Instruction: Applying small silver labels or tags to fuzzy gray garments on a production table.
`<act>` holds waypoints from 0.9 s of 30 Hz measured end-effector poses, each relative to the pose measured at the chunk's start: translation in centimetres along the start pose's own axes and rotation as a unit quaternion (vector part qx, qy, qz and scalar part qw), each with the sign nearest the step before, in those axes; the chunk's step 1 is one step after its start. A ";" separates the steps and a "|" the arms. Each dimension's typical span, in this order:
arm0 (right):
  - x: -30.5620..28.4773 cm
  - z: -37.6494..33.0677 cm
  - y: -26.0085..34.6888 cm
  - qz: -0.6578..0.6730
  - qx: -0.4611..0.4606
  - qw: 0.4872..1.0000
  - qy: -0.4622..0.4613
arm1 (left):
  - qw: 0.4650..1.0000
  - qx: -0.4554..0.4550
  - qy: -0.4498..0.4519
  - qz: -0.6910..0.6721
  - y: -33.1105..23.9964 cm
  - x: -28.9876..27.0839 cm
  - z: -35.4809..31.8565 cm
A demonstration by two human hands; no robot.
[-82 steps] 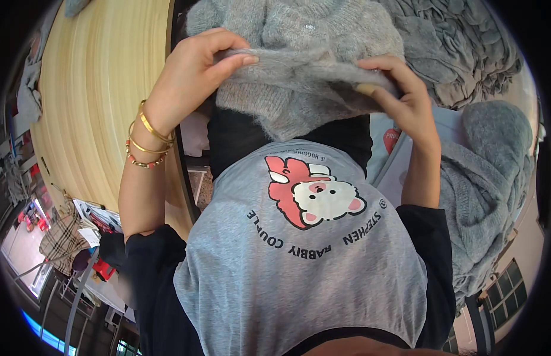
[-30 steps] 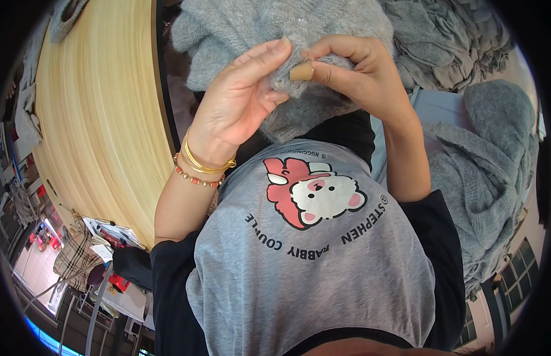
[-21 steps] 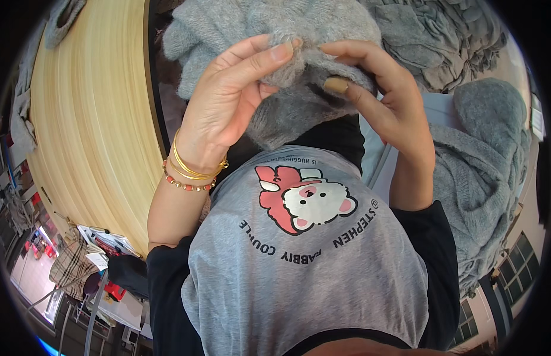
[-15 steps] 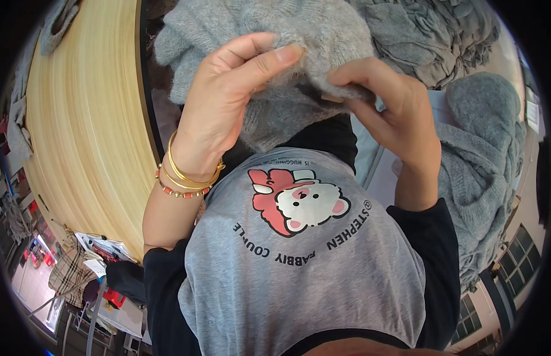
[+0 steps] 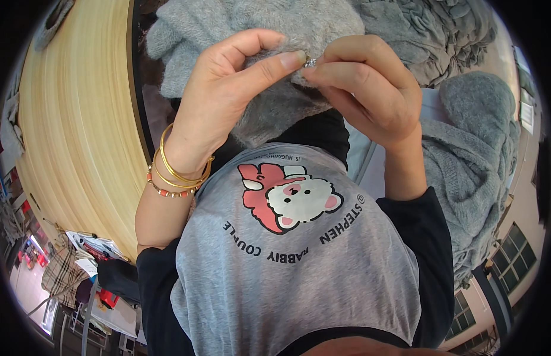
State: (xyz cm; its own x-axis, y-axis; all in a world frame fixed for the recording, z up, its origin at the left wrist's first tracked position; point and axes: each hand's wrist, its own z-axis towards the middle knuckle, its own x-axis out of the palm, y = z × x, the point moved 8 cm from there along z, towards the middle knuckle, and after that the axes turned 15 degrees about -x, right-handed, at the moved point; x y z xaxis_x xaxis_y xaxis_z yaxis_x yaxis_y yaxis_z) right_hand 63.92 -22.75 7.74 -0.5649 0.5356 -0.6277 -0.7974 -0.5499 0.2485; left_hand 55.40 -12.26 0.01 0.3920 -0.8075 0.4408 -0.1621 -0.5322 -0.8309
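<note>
A fuzzy grey knitted garment (image 5: 269, 35) lies bunched in front of me over my lap. My left hand (image 5: 228, 89), with gold and bead bracelets at the wrist, pinches the grey fabric between thumb and fingers. My right hand (image 5: 370, 83) meets it fingertip to fingertip and pinches a tiny shiny metal piece (image 5: 310, 61) at the fabric. What that small piece is cannot be made out.
A light wooden tabletop (image 5: 80, 130) curves along the left. More grey knitted garments (image 5: 471, 148) are piled at the right and top right. My grey printed shirt (image 5: 287, 255) fills the lower middle. Cluttered floor shows at the lower left.
Both hands came together from gripping the garment's spread edge; now their fingertips meet at one spot on the fabric, where a small shiny piece shows.
</note>
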 end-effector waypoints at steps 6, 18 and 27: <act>-0.1 -0.6 -0.1 0.012 -0.012 1.000 -0.013 | 0.999 -0.004 -0.016 0.048 0.2 -0.4 0.1; 0.6 -0.6 0.6 -0.039 -0.131 0.990 -0.025 | 0.983 0.050 -0.056 0.167 -0.6 -0.7 -0.4; 0.9 -0.1 0.4 -0.027 -0.077 0.996 0.018 | 0.984 0.051 -0.048 0.166 -0.8 -0.7 -0.4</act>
State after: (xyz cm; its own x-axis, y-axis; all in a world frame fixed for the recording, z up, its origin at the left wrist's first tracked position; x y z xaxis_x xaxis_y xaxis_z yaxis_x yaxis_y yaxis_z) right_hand 63.07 -22.54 7.22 -0.5119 0.5451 -0.6639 -0.7826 -0.6146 0.0989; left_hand 54.84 -11.37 0.47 0.4170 -0.9024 0.1085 -0.2062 -0.2101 -0.9557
